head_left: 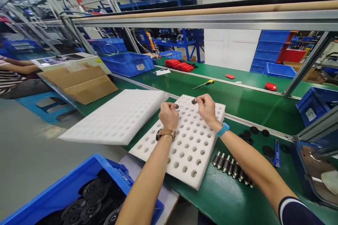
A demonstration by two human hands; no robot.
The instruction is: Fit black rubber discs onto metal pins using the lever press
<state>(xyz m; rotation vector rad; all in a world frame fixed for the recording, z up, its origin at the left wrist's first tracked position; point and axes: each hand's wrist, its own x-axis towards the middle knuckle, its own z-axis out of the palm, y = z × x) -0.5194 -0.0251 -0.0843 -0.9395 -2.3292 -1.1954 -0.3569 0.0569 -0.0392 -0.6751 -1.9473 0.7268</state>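
A white foam tray (185, 147) with rows of round holes lies on the green bench in front of me. My left hand (168, 114) hovers over its far edge, fingers pinched on a small dark round part (176, 106). My right hand (207, 109) is beside it, also pinched on a small dark part (194, 101) above the tray's far rows. A row of small black and silver cylinders (232, 168) lies on the bench just right of the tray. A few holes near the tray's near edge hold parts.
A second white foam tray (116, 119) lies to the left. A blue bin of black discs (89, 197) sits near left. Black discs (250, 133) and a blue knife (276, 153) lie to the right. Another person sits far left by cardboard boxes (79, 82).
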